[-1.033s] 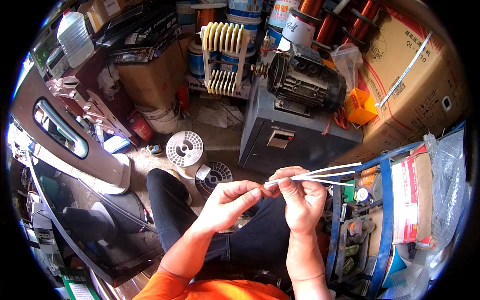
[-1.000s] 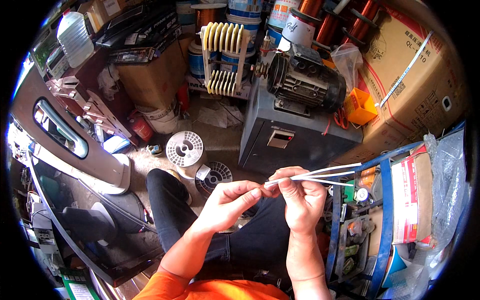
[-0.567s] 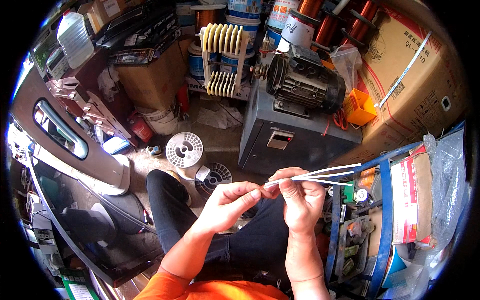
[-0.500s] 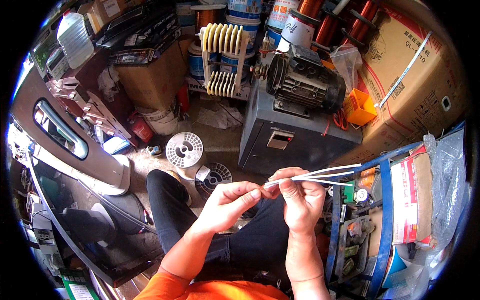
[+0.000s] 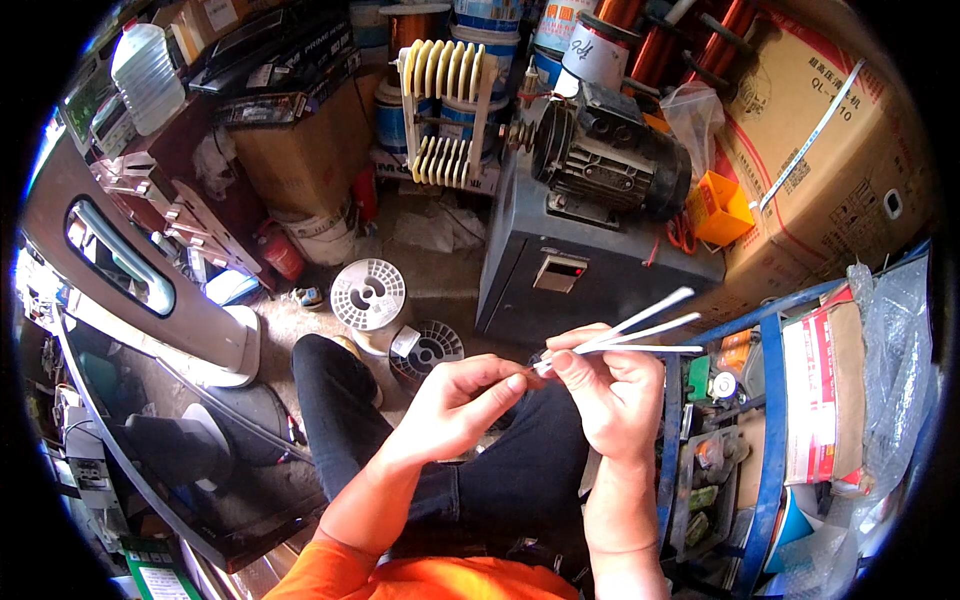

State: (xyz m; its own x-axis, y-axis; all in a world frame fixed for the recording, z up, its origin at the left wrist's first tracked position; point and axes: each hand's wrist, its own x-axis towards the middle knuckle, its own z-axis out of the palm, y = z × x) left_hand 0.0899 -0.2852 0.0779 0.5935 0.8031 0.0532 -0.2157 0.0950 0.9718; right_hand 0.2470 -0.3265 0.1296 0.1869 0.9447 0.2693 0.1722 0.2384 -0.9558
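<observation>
In front of my lap, my right hand [image 5: 612,402] pinches several thin white tubes [image 5: 640,335] between thumb and fingers. Their free ends fan out to the right, past the fingertips. My left hand [image 5: 455,408] is closed in a pinch just left of the tubes' near ends. A short reddish-brown strand, like copper wire [image 5: 533,374], shows between the two hands' fingertips. The left thumb and index finger grip it, and most of it is hidden. Whether the strand runs inside the tubes I cannot tell.
A dark motor [image 5: 612,160] sits on a grey cabinet [image 5: 590,285] ahead. Left of it stands a frame with cream-coloured formers [image 5: 440,115]. White spools [image 5: 368,295] are on the floor beyond my knee. A blue-framed rack [image 5: 768,440] with bins is at right, and a big carton [image 5: 820,150] behind.
My right hand has shifted slightly right and downward. The white tubes' free ends have swung upward and spread wider apart. My left hand keeps its pinch in nearly the same place.
</observation>
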